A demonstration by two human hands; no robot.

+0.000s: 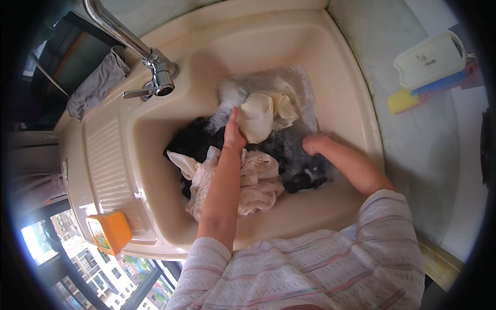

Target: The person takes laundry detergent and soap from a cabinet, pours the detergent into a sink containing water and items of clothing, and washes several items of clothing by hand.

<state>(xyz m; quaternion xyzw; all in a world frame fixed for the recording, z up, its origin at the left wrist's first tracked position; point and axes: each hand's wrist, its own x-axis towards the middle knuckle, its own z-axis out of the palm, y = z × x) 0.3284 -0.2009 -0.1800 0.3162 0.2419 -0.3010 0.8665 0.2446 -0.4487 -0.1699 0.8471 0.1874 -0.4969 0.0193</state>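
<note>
My left hand (234,133) holds a wet cream cloth (255,116) above the wash water, with the thumb along its left side and the fingers hidden beneath it. My right hand (314,144) is curled at the right side of the basin, its fingertips hidden in the soapy water (292,137). What it grips, if anything, does not show. Dark fabric (193,135) lies soaked under and around both hands. Nearer to me, a crumpled pale pink cloth (259,178) rests in the basin, partly behind my left forearm.
The beige laundry sink (341,77) has a ribbed washboard (108,155) on its left. A chrome faucet (159,77) rises at the back left, beside a grey rag (99,83). An orange box (112,232) stands at the front left. Scrub brushes (430,64) hang at the right wall.
</note>
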